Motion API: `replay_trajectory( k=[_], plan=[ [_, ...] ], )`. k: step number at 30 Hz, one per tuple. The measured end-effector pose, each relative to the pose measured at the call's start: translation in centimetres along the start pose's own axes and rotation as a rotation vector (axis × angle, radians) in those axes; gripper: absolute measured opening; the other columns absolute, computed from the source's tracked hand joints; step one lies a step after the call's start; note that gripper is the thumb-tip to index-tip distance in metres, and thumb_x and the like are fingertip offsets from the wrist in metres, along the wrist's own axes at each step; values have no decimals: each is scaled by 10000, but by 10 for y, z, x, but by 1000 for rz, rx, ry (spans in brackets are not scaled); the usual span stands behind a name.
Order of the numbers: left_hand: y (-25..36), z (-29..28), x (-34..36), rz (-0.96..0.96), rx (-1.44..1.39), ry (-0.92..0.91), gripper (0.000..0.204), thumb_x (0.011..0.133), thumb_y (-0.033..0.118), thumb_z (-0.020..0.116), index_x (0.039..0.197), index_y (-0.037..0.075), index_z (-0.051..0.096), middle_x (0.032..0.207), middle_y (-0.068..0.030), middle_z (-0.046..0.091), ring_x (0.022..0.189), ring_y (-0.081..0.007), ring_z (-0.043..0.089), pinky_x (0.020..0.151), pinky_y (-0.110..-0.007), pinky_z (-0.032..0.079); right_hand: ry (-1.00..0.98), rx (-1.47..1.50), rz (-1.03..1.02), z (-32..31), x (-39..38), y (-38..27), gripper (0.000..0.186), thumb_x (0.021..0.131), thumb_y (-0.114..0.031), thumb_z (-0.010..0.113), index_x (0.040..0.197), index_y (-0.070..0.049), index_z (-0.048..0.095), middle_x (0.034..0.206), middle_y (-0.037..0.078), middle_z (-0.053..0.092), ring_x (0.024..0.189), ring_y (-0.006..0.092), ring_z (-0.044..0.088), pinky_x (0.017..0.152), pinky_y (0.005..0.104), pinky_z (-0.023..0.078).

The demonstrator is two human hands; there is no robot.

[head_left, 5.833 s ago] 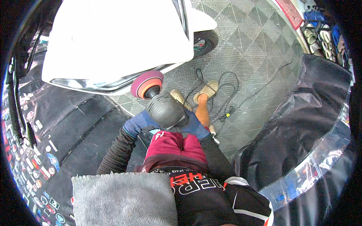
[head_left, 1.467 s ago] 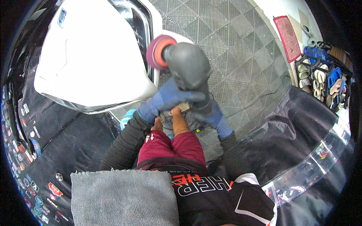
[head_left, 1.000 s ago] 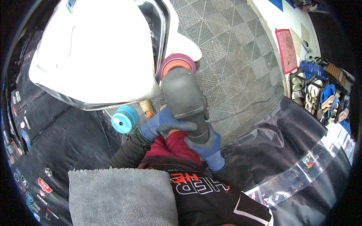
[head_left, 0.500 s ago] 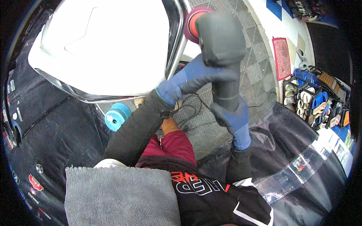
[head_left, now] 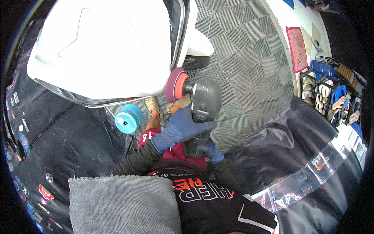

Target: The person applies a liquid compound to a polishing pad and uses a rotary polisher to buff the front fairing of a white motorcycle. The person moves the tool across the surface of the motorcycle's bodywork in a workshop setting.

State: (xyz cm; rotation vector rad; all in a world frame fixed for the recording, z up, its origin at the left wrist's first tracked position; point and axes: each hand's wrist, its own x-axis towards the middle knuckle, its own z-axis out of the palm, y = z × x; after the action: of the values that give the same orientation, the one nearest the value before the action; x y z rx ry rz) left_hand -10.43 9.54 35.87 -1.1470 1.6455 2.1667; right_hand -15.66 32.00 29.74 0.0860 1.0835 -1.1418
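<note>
- A person looks down at both gloved hands gripping a grey polisher [head_left: 204,99] beside a white car [head_left: 105,46].
- The left hand [head_left: 183,126], in a blue glove, wraps its fingers [head_left: 202,125] tightly over the polisher's body from the left.
- The right hand [head_left: 210,151], also in a blue glove, is closed around the polisher's lower grip, mostly hidden beneath the tool.
- The polisher lies roughly level, its round pad [head_left: 175,85], maroon backed with orange, facing left and touching or just beside the car's lower right edge; contact cannot be told for certain.
- A blue foam pad [head_left: 128,118] lies below the car's lower edge, left of the hands.
- The floor [head_left: 249,62] is grey grid tile, and a thin black cord [head_left: 249,111] runs across it to the right of the polisher.
- A grey towel [head_left: 120,204] lies near the picture's lower edge, on the person's left shoulder or chest.
- Black sheeting [head_left: 288,156] covers the area at the right.
- A rack [head_left: 331,93] of pads and bottles stands at the far right.
</note>
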Motion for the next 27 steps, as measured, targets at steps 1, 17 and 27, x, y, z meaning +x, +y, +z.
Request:
replay_trajectory(
  k=[1, 17, 27],
  plan=[
    [-1, 2, 0, 6, 11, 45, 683, 762, 488, 815, 1221, 17, 628, 1098, -147, 716, 1033, -262, 699, 944, -374, 543, -2, 37, 29, 0, 0, 1, 830, 671, -265, 842, 1391, -38, 498, 1263, 108, 627, 1117, 245, 636, 960, 424, 524],
    [22, 17, -1, 23, 81, 163, 679, 786, 487, 788, 1248, 27, 595, 1143, -151, 704, 1062, -255, 691, 938, -365, 543, -191, 78, 149, -42, 5, -27, 744, 703, -241, 779, 1354, 4, 516, 1172, 155, 672, 990, 302, 690, 857, 442, 582],
    [-27, 18, 5, -50, 131, 40, 695, 787, 500, 789, 1264, 36, 590, 1161, -155, 701, 1090, -269, 685, 962, -370, 532, -127, 106, 194, -56, 5, 51, 735, 705, -305, 804, 1316, 1, 534, 1138, 159, 681, 974, 292, 700, 841, 419, 585]
  ],
)
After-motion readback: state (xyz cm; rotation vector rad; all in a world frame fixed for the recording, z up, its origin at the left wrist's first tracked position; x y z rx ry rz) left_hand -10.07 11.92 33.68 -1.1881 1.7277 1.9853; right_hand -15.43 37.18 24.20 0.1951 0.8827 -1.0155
